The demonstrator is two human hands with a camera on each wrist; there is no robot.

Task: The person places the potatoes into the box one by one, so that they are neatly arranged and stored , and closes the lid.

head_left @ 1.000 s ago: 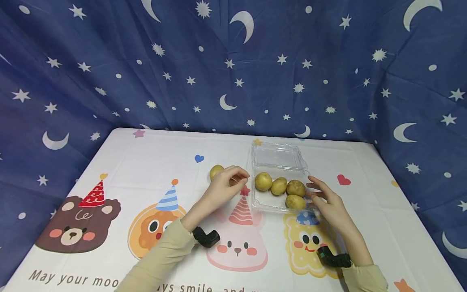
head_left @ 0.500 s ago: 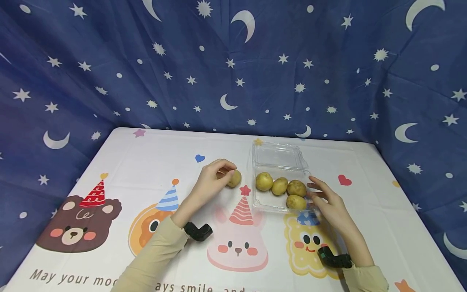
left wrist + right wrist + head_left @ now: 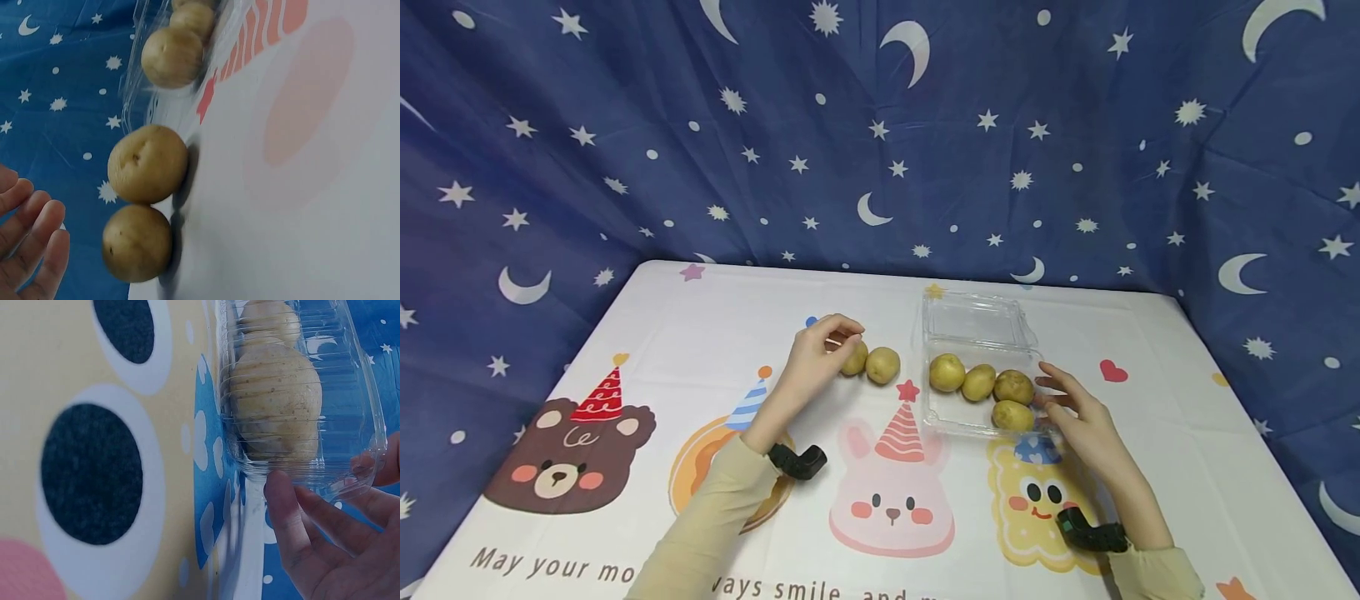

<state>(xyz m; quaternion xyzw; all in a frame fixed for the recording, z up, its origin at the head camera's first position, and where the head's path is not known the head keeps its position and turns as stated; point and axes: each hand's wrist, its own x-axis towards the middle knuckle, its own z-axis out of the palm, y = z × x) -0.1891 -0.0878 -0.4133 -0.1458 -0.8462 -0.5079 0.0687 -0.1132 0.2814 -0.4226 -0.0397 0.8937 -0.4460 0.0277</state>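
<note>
On the white table, my left hand (image 3: 816, 354) hovers at two potatoes left of the container. The nearer-right potato (image 3: 882, 365) sits against the other potato (image 3: 853, 359), which the fingers partly cover in the head view. In the left wrist view the loosely bent fingers (image 3: 37, 237) stand apart from both and hold nothing. A clear plastic clamshell container (image 3: 958, 419) lies with its lid (image 3: 973, 317) folded back. Several potatoes rest inside, one potato (image 3: 1012, 415) at the near right corner. My right hand (image 3: 1086, 425) holds that container's right side, thumb at the rim and fingers on the outer wall.
The tablecloth (image 3: 887, 575) carries printed cartoon animals and lettering. A dark blue curtain (image 3: 760, 100) with moons and stars hangs behind the table and at its sides. A black wrist camera (image 3: 801, 462) is strapped under each wrist.
My left hand has carried a potato in from the right side of the first potato, set it down there, let go and drawn back left. The right hand and container have not moved.
</note>
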